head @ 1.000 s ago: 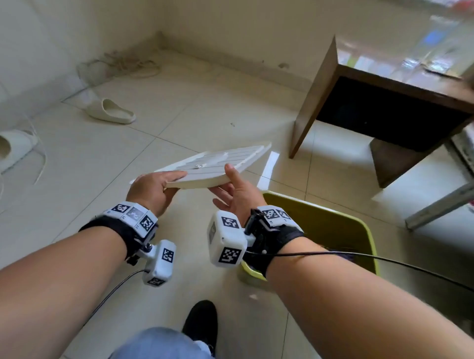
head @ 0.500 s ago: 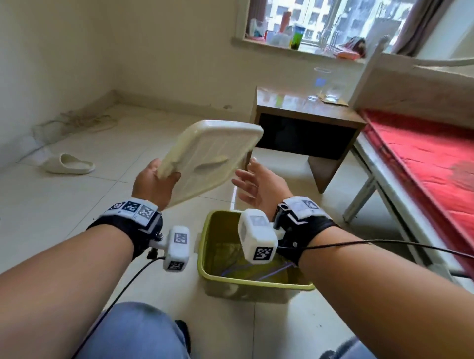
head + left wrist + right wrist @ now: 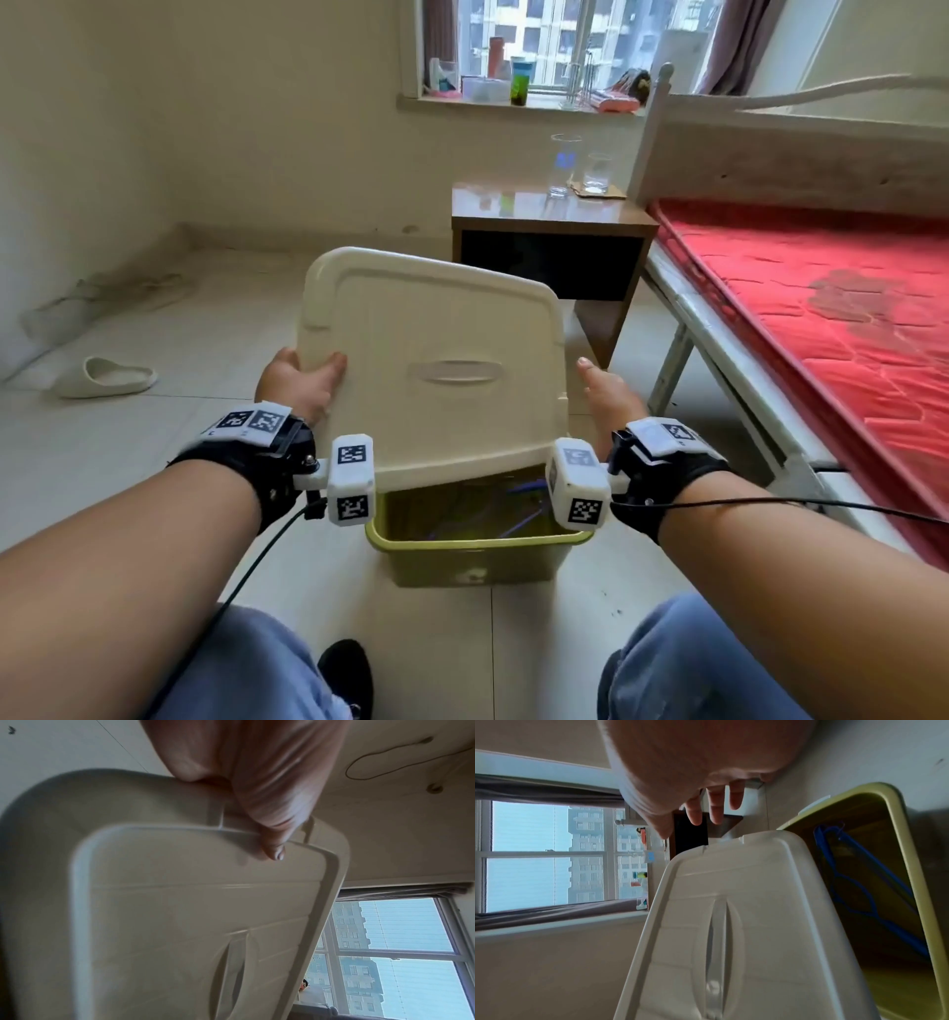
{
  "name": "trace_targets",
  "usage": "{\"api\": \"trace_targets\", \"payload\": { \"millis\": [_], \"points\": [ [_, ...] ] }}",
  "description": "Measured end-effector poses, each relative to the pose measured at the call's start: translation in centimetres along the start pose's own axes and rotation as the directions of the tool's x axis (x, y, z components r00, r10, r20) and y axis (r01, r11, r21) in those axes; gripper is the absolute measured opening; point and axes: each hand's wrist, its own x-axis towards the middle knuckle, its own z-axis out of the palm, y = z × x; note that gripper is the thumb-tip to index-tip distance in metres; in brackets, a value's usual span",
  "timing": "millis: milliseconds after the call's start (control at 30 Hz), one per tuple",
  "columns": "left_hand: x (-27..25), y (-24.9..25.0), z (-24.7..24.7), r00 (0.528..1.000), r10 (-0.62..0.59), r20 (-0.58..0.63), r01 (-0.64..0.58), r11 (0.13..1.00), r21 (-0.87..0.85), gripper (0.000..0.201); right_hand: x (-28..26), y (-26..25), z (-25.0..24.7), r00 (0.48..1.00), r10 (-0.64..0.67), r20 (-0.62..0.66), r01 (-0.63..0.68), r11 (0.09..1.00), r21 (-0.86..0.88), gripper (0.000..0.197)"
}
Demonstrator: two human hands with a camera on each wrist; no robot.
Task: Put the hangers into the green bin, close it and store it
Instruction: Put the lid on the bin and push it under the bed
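Above the green bin with hangers inside, the left hand pinches the tilted lid, right hand fingers spread just beside; closing is under way, next levelling it onto the rim.

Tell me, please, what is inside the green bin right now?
Blue hangers lie inside the green bin. The cream lid, gripped by the left hand, is tilted above the opening and hides the far part of the inside.
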Motion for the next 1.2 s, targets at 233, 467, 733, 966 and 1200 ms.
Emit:
{"api": "trace_targets", "payload": {
  "millis": [233,467,733,966,1200],
  "points": [
    [-1.2,1.1,-0.2,0.999,-0.038,0.003,0.038,0.999,-0.011,0.057,0.2,1.6,-2.9,0.997,0.075,-0.015,-0.076,0.984,-0.163,0.05],
    [-1.7,1.5,-0.8,0.993,-0.101,0.061,0.102,0.994,-0.025,0.06,1.3,3.8,-3.6,0.993,0.086,-0.086,-0.097,0.986,-0.137,0.082],
    [-0.3,0.6,0.1,0.988,-0.157,0.01,0.157,0.987,0.016,0.061,2.8,4.4,-5.6,0.996,0.068,-0.063,-0.08,0.974,-0.214,0.045],
    [2.7,-0.1,1.7,0.976,-0.216,0.026,0.216,0.976,0.034,0.053,6.0,3.7,-6.2,0.98,-0.033,-0.198,0.016,0.996,-0.084,0.048],
    [6.9,-2.0,4.1,0.933,-0.287,0.219,0.29,0.957,0.019,0.046,9.6,3.3,-4.9,0.972,-0.063,-0.228,0.063,0.998,-0.01,0.048]
  ]
}}
